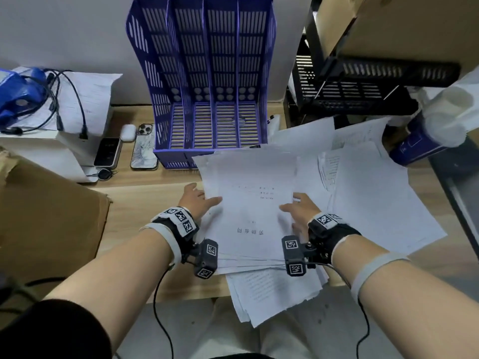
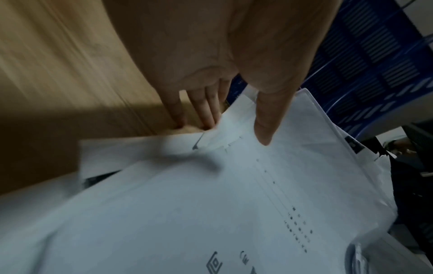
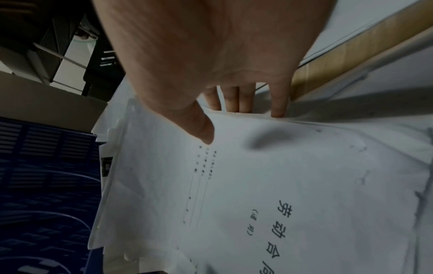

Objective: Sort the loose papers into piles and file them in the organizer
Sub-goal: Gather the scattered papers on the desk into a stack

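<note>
A stack of white papers (image 1: pixel 248 211), its printed cover sheet facing up, sits between my two hands just in front of the purple-blue organizer (image 1: pixel 207 99). My left hand (image 1: pixel 208 202) pinches the stack's left edge. In the left wrist view its thumb (image 2: pixel 264 128) lies on top and its fingers (image 2: pixel 203 111) go beneath. My right hand (image 1: pixel 290 207) grips the right edge the same way, thumb (image 3: pixel 201 129) on the cover and fingers (image 3: pixel 234 100) under it. The organizer's four slots hold no paper.
Loose sheets (image 1: pixel 375 193) spread to the right, and another pile (image 1: pixel 272 296) overhangs the desk's front edge. A cardboard box (image 1: pixel 46 216) stands at left, with two phones (image 1: pixel 143 149) and an earbud case (image 1: pixel 128 132) beside the organizer. A black wire rack (image 1: pixel 363 81) and blue cylinder (image 1: pixel 414 146) stand at right.
</note>
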`<state>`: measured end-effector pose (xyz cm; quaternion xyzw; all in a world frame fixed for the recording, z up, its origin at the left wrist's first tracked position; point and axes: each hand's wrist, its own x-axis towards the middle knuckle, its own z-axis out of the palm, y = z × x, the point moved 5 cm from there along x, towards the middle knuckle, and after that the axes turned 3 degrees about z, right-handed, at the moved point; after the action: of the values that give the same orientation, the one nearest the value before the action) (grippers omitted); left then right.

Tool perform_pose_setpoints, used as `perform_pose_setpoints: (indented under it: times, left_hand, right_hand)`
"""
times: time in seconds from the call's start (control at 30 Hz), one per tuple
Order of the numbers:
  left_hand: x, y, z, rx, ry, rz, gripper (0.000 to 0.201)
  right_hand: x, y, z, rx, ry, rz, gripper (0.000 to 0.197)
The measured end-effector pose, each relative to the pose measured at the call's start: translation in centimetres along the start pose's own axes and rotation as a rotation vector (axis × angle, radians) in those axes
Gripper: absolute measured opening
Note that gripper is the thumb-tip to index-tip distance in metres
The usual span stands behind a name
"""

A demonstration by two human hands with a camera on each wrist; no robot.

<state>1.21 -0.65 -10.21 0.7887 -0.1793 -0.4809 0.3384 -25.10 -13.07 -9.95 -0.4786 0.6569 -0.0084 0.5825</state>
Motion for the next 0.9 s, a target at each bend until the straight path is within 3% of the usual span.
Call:
perform_pose_setpoints:
  times: [0.07, 0.17, 0.27, 0.37, 0.5, 0.6, 0.77, 0.9]
  left_hand:
    - [0.2, 0.6, 0.5, -0.011, -0.033, 0.016, 0.107]
    - [0.7, 0.8, 0.2, 0.073, 0.04, 0.005, 0.076]
    - [0.8, 0.1, 0.0, 0.093, 0.033, -0.017, 0.06]
    - [0.5, -1.0, -0.3, 0.061, 0.026, -0.042, 0.053]
    - [-0.5, -1.5, -0.7, -0.022, 0.037, -0.011, 0.045]
    - [-2.2, -0.4, -1.5, -0.018, 0.11, 0.06, 0.027]
    - [-4.8, 0.7, -4.6, 0.03, 0.251, 0.133, 0.005]
    - [-7.1, 0.1, -8.7, 0.002, 0.353, 0.119, 0.009]
  right_hand:
    - [0.0, -0.2, 0.3, -0.038, -0.011, -0.012, 0.064]
    - [0.1, 0.2, 0.2, 0.012, -0.056, -0.028, 0.054]
    - [0.4, 0.9, 0.1, 0.075, -0.1, -0.03, 0.064]
    - [0.3, 1.1, 0.5, 0.13, -0.154, -0.027, 0.059]
    - [0.1, 1.0, 1.3, 0.074, -0.211, -0.04, 0.069]
    - [-0.3, 0.6, 1.6, -0.019, -0.218, -0.033, 0.048]
    - [-0.6, -0.1, 2.0, -0.203, -0.214, -0.091, 0.058]
    - [-0.7, -1.2, 2.9, -0.275, -0.26, -0.114, 0.056]
